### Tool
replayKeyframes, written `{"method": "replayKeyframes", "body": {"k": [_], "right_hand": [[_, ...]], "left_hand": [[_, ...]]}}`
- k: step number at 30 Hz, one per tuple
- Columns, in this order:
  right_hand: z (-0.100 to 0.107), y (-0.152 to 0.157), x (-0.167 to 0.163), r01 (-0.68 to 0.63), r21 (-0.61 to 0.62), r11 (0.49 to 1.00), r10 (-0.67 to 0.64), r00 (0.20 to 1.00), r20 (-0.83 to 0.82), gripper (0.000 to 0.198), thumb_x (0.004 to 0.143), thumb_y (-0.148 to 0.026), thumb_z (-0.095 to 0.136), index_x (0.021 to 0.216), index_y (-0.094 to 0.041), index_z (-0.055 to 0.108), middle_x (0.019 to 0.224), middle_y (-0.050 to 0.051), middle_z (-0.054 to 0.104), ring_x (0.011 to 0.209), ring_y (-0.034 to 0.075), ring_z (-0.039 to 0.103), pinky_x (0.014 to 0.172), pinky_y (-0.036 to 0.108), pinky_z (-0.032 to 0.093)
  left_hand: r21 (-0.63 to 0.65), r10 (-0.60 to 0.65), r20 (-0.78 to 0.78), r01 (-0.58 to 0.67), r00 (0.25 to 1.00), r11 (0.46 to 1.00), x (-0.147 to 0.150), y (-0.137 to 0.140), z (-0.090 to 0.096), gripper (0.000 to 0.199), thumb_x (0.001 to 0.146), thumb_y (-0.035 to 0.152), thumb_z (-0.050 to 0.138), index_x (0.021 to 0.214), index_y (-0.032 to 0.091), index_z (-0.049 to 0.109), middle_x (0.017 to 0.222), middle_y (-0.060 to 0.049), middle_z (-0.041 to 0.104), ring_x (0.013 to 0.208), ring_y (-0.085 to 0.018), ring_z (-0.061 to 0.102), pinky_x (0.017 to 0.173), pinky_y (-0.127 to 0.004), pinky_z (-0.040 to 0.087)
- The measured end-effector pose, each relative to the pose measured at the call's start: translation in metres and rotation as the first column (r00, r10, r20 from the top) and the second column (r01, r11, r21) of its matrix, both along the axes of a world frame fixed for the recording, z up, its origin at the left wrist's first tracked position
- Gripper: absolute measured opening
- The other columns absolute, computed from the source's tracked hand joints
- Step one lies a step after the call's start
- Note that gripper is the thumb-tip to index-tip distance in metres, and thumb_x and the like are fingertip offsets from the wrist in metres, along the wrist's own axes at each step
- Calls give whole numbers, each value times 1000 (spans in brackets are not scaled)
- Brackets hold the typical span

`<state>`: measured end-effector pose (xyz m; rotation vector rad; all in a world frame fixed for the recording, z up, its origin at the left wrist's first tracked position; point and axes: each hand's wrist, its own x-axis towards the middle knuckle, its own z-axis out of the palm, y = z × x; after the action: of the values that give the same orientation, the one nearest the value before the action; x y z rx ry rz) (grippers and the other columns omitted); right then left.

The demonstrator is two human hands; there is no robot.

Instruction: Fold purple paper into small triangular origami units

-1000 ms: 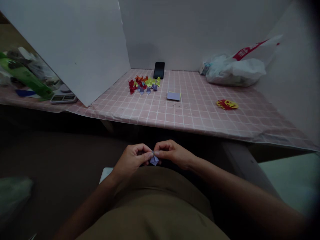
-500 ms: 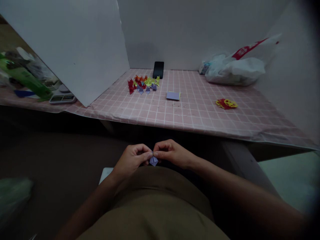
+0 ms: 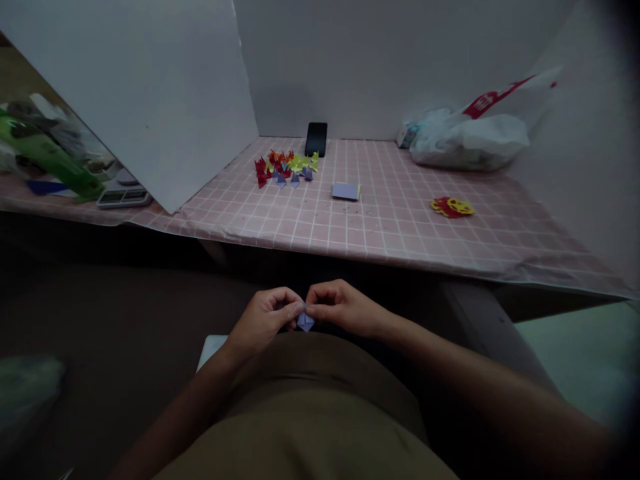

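A small folded piece of lilac origami paper (image 3: 305,323) is pinched between both hands, just above my lap. My left hand (image 3: 273,316) grips it from the left with thumb and fingertips. From the right, my right hand (image 3: 341,305) pinches its upper part; the fingertips of the two hands nearly meet and hide that part. On the table sit several folded paper cranes (image 3: 285,163) in red, orange, yellow and lilac. To their right lies a stack of square paper (image 3: 346,191), lilac on top.
A dark phone (image 3: 316,139) leans against the back wall of the checked table (image 3: 400,233). Red and yellow cut-out shapes (image 3: 453,207) and a white plastic bag (image 3: 470,141) are at right. A white panel (image 3: 165,100), a kitchen scale (image 3: 124,196) and a green package (image 3: 47,157) stand left.
Both hands stay pinched on the lilac paper, which shows a slightly different face. The fingers have shifted only a little; the things on the table have not moved.
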<state>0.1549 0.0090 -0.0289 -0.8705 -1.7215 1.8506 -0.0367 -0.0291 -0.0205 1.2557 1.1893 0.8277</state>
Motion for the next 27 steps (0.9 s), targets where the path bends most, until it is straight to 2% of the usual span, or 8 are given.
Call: {"method": "replayKeyframes", "body": {"k": [6,27], "right_hand": [[-1,0,0,-8,-141,990,-6,995,-96,33,78,-45,74,71,-15,63,65,-1,61,60,10,52,62,25,40],[-6,4,2,-61,-288,956,16,988,-156,30,71,-39,83,72,-13,69,70,1,68,63,10,58,66,25,45]], "left_hand": [[6,4,15,-4,1000,1000,0,-1,-1,16,81,30,67,73,16,67,60,3,58,58,-10,50,59,-23,39],[4,-11,67,11,998,1000,2,-3,0,14,81,28,68,73,16,67,62,1,64,58,-10,53,58,-23,41]]}}
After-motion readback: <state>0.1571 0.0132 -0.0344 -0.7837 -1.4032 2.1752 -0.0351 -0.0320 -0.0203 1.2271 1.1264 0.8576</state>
